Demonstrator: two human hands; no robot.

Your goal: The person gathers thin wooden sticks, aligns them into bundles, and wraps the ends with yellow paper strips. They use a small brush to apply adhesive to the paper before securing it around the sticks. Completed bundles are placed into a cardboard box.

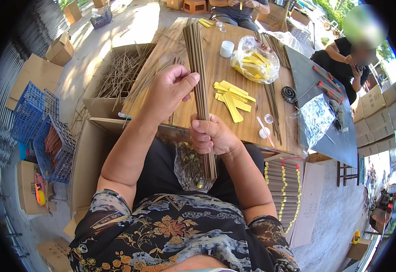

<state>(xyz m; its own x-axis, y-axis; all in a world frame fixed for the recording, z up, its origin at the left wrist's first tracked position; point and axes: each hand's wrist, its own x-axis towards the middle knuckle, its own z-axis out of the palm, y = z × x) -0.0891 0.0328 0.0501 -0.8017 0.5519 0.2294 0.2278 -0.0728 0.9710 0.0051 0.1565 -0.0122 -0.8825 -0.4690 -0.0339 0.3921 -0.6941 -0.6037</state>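
Note:
A long bundle of thin brown incense sticks (200, 97) stands tilted in front of me, its top leaning slightly left over the wooden table. My right hand (214, 133) is wrapped around the bundle's lower part, with the stick ends showing below the fist. Beside the upper part, my left hand (173, 88) is closed in a pinch, its thumb tip against the bundle's left side. Whatever lies between those fingertips is hidden. Yellow paper strips (234, 99) lie fanned on the wooden table (161, 50) right of the bundle.
A plastic bag of yellow strips (254, 61) and a white jar (226, 49) stand farther back. Left is a carton of loose sticks (121, 72). Banded bundles (283, 190) lie below right. A dark table (320, 131) adjoins; two other people sit beyond.

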